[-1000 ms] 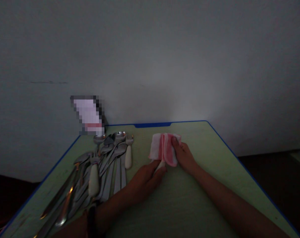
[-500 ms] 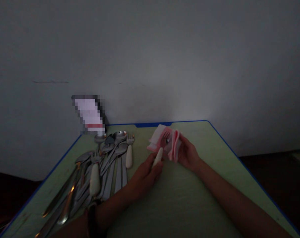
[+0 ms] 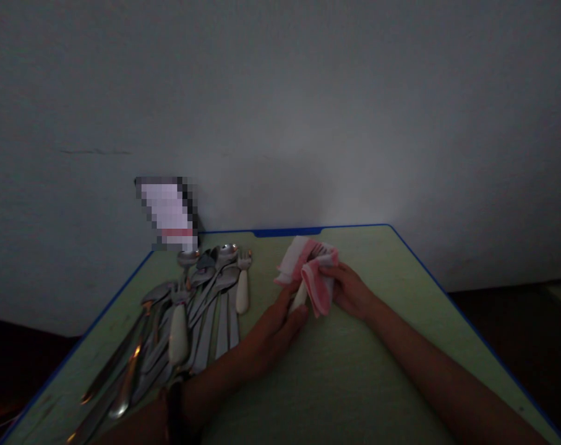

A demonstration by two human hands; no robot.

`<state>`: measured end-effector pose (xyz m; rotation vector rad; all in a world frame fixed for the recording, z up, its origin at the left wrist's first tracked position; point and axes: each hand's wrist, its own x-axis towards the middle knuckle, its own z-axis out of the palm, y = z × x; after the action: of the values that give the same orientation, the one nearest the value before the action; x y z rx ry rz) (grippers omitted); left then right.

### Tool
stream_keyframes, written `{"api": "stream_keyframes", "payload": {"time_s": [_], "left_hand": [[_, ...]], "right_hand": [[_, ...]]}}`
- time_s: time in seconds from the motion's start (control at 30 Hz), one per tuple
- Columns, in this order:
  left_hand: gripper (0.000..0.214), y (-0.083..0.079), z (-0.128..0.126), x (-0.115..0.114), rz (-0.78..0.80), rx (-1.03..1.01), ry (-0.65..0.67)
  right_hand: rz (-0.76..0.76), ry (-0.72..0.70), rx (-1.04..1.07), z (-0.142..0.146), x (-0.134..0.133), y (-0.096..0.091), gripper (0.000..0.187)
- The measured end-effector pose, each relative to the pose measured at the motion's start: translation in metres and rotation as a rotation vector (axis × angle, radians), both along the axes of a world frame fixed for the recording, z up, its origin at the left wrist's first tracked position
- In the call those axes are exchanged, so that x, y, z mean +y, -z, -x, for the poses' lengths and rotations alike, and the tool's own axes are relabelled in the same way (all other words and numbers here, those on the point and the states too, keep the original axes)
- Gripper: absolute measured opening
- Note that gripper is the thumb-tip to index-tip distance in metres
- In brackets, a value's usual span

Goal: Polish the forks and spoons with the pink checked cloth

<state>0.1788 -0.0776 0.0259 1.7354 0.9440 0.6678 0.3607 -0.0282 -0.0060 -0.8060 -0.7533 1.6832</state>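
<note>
A fork with a pale handle (image 3: 299, 298) is held by that handle in my left hand (image 3: 275, 330), its tines pointing away from me. Around its head lies a pink and white cloth (image 3: 321, 290), one part beneath the tines and one fold over the neck. The tips of the tines show between the layers. My right hand (image 3: 349, 290) is closed on the cloth's right side, thumb on top; its other fingers are partly hidden. Left of my left hand, another pale-handled fork (image 3: 242, 290) rests on the table.
Several spoons, forks and knives lie in a spread pile on the left of the pale green table (image 3: 377, 371). A pale-handled fork (image 3: 178, 334) tops the pile. A blurred-out device (image 3: 166, 210) leans against the wall (image 3: 280, 111) behind. The table has a blue edge.
My right hand has folded the cloth's near part leftward over the fork, covering its neck. My left hand keeps hold of the handle and has barely moved.
</note>
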Motion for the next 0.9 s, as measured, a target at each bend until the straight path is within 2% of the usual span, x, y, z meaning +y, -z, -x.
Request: {"api": "stream_keyframes", "payload": {"time_s": [0.07, 0.27, 0.37, 0.6, 0.73, 0.9], "left_hand": [[0.047, 0.003, 0.0, 0.0, -0.023, 0.074, 0.054], [0.043, 0.014, -0.002, -0.001, -0.058, 0.124, 0.008], [0.04, 0.01, -0.001, 0.0, -0.079, 0.124, 0.035], [0.031, 0.001, 0.002, -0.002, -0.105, 0.146, 0.217], [0.028, 0.005, 0.001, -0.002, -0.127, 0.219, 0.217], [0.028, 0.008, 0.001, -0.001, -0.118, 0.193, 0.179]], "right_hand": [[0.012, -0.005, -0.02, 0.001, -0.001, -0.001, 0.016], [-0.043, -0.075, -0.059, 0.002, -0.003, -0.003, 0.02], [-0.048, -0.089, -0.062, 0.002, -0.003, -0.004, 0.019], [-0.025, -0.064, -0.061, 0.0, -0.002, -0.002, 0.02], [-0.022, -0.064, -0.062, 0.001, -0.002, -0.003, 0.021], [-0.003, -0.042, -0.066, 0.003, -0.001, -0.004, 0.023]]}}
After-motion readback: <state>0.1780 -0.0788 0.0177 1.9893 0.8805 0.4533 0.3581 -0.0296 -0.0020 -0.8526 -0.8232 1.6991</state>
